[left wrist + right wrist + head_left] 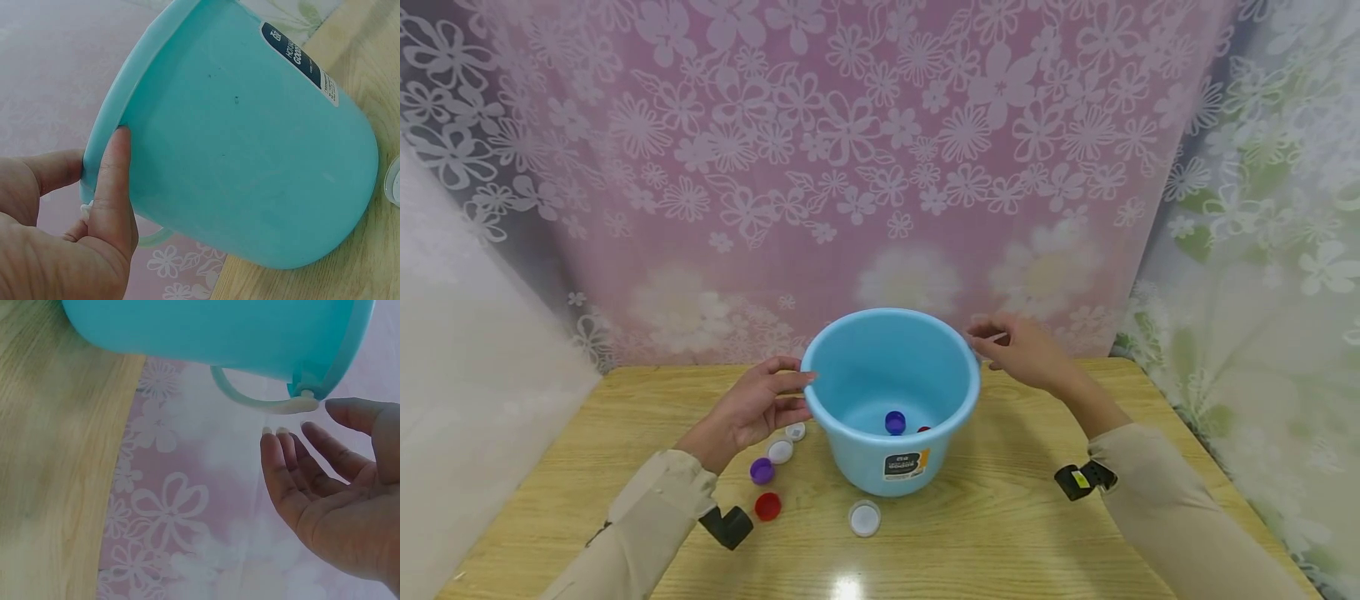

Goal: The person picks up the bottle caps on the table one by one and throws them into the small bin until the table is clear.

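A: Look at this light-blue plastic bucket [857,462], standing on the wooden table [1000,508], up toward the table's twelve o'clock. Left hand [748,416] at the bucket's nine, thumb and fingers pinching the rim!

B: Right hand [1022,354] out at two, fingers loosely bent, a gap behind the thumb, nothing in its grasp. One fingertip is right beside the pivot of the curved carrying handle [284,407]; touching or not, I can't tell.

A: And there's the danger! Only one side is gripped. A lift from nine alone could tip the bucket toward three, and the inside purple cap [895,423] and inside red cap [924,430] could slide across the floor.

B: Watch the table too! Small white cap [795,432], larger white cap [780,451], outer purple cap [762,471] and outer red cap [768,507], strung from nine round to eight, with a clear-rimmed cap [865,518] between six and seven. A drag that way could scatter them or trap one under the base.

A: How's it pointing?

B: Mouth up, base down, the long axis looking close to vertical, though I can't rule out a slight lean. Label [906,465] faces six, handle hangs round the back at twelve, where a clumsy grab could set it swinging.
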